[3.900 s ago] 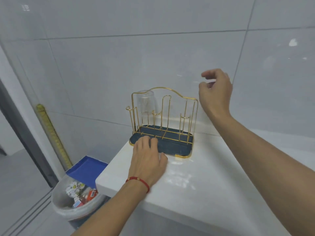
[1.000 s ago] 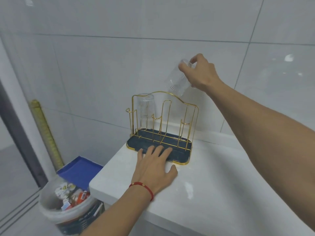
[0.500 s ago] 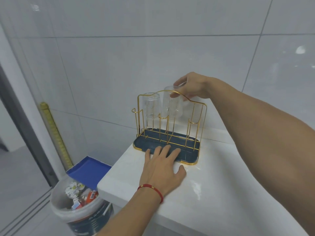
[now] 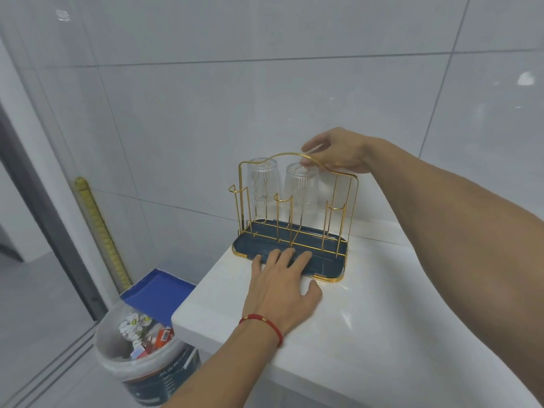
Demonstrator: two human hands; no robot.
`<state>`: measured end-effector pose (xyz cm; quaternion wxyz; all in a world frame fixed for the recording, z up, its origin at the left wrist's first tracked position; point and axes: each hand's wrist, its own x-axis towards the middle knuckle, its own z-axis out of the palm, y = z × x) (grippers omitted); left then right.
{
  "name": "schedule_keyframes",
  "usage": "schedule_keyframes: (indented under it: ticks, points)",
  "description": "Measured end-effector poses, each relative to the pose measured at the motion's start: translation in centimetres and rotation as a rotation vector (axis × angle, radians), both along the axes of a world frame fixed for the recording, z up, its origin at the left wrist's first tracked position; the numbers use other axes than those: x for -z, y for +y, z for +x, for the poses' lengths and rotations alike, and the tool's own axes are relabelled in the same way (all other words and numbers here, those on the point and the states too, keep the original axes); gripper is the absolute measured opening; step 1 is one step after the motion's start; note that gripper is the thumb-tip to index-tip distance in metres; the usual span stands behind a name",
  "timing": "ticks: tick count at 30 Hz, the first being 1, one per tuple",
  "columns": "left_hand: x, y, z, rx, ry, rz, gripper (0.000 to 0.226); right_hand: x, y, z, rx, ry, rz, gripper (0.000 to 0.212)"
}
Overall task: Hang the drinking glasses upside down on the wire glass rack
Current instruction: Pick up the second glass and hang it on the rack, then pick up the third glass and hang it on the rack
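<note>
A gold wire glass rack (image 4: 351,184) with a dark blue drip tray (image 4: 326,262) stands at the back left of a white counter. Two ribbed clear glasses hang upside down on its rear prongs: the left glass (image 4: 262,184) and the middle glass (image 4: 301,189). My right hand (image 4: 338,150) hovers just above the middle glass and the rack's arched top, fingers loosely spread, fingertips close to the glass base. My left hand (image 4: 282,287) lies flat on the counter with its fingertips on the tray's front edge.
The white counter (image 4: 382,334) ends in a left edge near the rack. Below it on the floor stands a white bucket (image 4: 141,363) full of rubbish, with a blue lid (image 4: 156,293) behind it. A grey tiled wall rises right behind the rack.
My right hand brought a second glass down onto the middle prong and has let go, lifting slightly above it. My left hand stayed pressed at the tray's front.
</note>
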<state>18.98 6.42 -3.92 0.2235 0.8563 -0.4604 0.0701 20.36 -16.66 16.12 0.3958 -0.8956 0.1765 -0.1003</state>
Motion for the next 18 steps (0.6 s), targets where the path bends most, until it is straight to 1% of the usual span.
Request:
schedule_keyframes:
  ticks: [2, 3, 4, 5, 7, 9, 11, 14, 16, 18]
  points:
    - [-0.2, 0.1, -0.1, 0.006, -0.007, -0.021, 0.057, -0.3, 0.4, -1.3, 0.067, -0.224, 0.058, 0.028]
    - [-0.3, 0.2, -0.2, 0.008, -0.019, -0.037, 0.055, -0.3, 0.7, -2.2, 0.116, -0.345, 0.072, 0.018]
    - [-0.3, 0.3, -0.2, 0.013, -0.038, -0.056, 0.053, -0.3, 0.9, -3.3, 0.177, -0.466, 0.065, 0.015]
    - [-0.4, 0.4, -0.3, 0.021, -0.059, -0.08, 0.05, -0.2, 1.1, -4.7, 0.241, -0.574, 0.041, 0.015]
    - [-0.6, 0.7, -0.4, 0.032, -0.09, -0.125, 0.044, 0.4, 1.7, -8.2, 0.329, -0.695, -0.016, 0.02]
    - [-0.8, 0.9, -0.5, 0.04, -0.096, -0.143, 0.039, 1.7, 2.1, -12.5, 0.365, -0.673, -0.079, 0.022]
    - [-1.3, 1.4, -0.8, 0.054, -0.103, -0.146, 0.035, 3.6, 2.1, -17.1, 0.376, -0.561, -0.147, 0.022]
    - [-1.7, 1.5, -2.2, 0.083, -0.179, -0.189, 0.024, 7.6, 2.1, -23.7, 0.416, -0.418, -0.192, 0.021]
    - [-2.6, 0.2, -4.6, 0.099, -0.197, -0.248, 0.019, 10.4, 2.1, -27.5, 0.459, -0.366, -0.193, 0.023]
    - [-3.5, -2.5, -8.7, 0.178, -0.161, -0.297, 0.022, 13.1, 2.2, -30.6, 0.517, -0.339, -0.185, 0.024]
